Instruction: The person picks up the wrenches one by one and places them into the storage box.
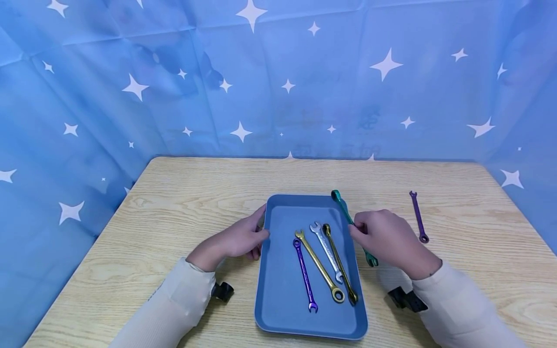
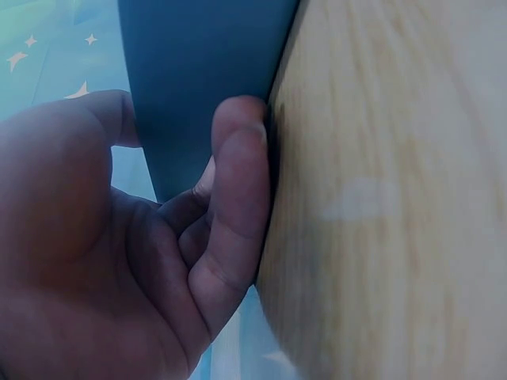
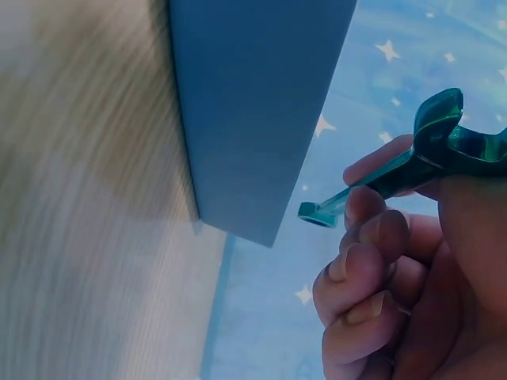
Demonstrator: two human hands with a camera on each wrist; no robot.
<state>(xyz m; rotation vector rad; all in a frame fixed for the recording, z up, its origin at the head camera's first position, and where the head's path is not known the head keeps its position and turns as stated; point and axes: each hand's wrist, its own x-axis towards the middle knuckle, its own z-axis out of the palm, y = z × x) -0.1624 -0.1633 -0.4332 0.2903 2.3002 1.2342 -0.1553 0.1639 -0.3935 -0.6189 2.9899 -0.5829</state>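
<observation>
My right hand (image 1: 383,237) pinches a green combination wrench (image 1: 342,205) near its middle, at the tray's right rim. The wrench's ring end overlaps the tray's far right corner in the head view; its open end (image 3: 444,131) sticks out behind the thumb in the right wrist view. At the left side, my left hand (image 1: 243,237) holds the blue-grey tray (image 1: 278,309), thumb at the rim and curled fingers (image 2: 238,182) against the outer wall. Inside the tray lie a purple wrench (image 1: 304,275), a gold wrench (image 1: 319,263), a silver wrench (image 1: 327,251) and a dark gold wrench (image 1: 341,266).
Another purple wrench (image 1: 418,217) lies on the wooden table (image 1: 196,193), right of the tray and beyond the right hand. A blue curtain with white stars (image 1: 278,111) hangs behind the table's far edge and along its left side.
</observation>
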